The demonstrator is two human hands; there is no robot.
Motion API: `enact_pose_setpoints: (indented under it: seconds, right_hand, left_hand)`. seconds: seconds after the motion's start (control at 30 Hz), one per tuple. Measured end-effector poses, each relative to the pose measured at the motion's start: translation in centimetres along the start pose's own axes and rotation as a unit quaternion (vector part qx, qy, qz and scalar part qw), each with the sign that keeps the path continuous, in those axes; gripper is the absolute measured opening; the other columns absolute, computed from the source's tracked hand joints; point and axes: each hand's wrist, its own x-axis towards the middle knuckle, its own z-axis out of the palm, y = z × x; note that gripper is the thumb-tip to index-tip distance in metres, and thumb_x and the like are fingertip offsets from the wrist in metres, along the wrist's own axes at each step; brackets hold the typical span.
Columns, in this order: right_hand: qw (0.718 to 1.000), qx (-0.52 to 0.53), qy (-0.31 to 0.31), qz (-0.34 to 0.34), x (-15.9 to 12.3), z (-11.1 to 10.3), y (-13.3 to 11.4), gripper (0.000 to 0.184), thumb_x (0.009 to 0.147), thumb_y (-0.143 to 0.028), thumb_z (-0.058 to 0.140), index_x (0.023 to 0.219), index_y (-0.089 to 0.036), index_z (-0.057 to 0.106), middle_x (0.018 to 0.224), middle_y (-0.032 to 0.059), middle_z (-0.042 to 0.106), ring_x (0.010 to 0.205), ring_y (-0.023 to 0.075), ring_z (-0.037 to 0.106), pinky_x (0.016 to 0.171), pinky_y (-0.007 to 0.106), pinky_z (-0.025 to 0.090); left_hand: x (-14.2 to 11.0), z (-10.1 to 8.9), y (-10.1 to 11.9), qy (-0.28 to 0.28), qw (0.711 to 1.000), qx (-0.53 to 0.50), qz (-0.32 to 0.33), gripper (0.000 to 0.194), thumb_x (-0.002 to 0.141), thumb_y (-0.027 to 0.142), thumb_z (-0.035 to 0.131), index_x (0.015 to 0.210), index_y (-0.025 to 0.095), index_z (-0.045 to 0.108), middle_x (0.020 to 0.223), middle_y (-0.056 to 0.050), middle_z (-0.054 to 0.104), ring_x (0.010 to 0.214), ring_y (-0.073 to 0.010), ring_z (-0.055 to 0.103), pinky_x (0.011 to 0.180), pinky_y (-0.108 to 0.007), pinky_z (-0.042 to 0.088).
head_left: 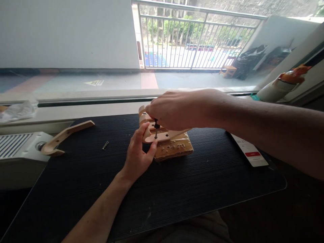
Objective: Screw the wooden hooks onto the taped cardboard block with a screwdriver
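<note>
My right hand (169,109) is closed round the handle of a screwdriver (156,126), most of which it hides. The shaft points down at a hole near the rounded end of a light wooden strip (162,136). With thumb and fingers, my left hand (140,146) grips the end of the slatted wooden piece (142,116) that this strip belongs to. Beneath it lies a brown block (174,148) that looks wrapped in clear film, with small bits scattered on top. A couple of screws (105,145) rest on the table to the left.
A bent wooden piece (68,133) with holes lies at the left of the black table (182,189). A phone (249,150) is at the right, under my forearm. A white radiator (21,145) adjoins the left edge. A bottle (273,88) stands by the window.
</note>
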Motion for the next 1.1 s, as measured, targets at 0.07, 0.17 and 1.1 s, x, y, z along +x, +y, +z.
enact_pose_setpoints:
  seconds: [0.07,0.17,1.1]
  right_hand:
    - [1.000,-0.021,-0.016,0.004,0.1,0.3,0.2,0.008,0.073,-0.019,0.061,0.077,-0.013,0.065,0.066,0.0022,0.060,0.066,0.0128,0.055,0.057,0.025,0.035]
    - [1.000,-0.029,-0.010,-0.004,0.2,0.7,0.2,0.009,0.075,-0.022,0.060,0.075,-0.014,0.064,0.063,0.0034,0.058,0.062,0.0127,0.052,0.055,0.026,0.034]
    - [1.000,-0.008,-0.002,0.016,-1.1,-0.7,-0.4,0.028,0.079,-0.035,0.052,0.096,-0.016,0.063,0.077,0.0076,0.062,0.061,0.0138,0.048,0.054,0.028,0.031]
  left_hand:
    - [0.0,0.0,0.1,0.000,1.000,-0.001,-0.003,0.061,0.077,0.019,0.060,0.132,0.023,0.034,0.111,-0.007,0.056,0.099,-0.0181,0.055,0.095,-0.038,0.042]
    - [0.1,0.0,0.2,0.004,1.000,-0.002,-0.005,0.060,0.077,0.019,0.060,0.131,0.023,0.035,0.109,-0.006,0.056,0.096,-0.0173,0.055,0.095,-0.037,0.042]
    - [0.0,-0.1,0.0,-0.009,1.000,-0.018,-0.009,0.062,0.078,0.018,0.058,0.135,0.024,0.032,0.122,-0.009,0.052,0.111,-0.0213,0.052,0.099,-0.040,0.040]
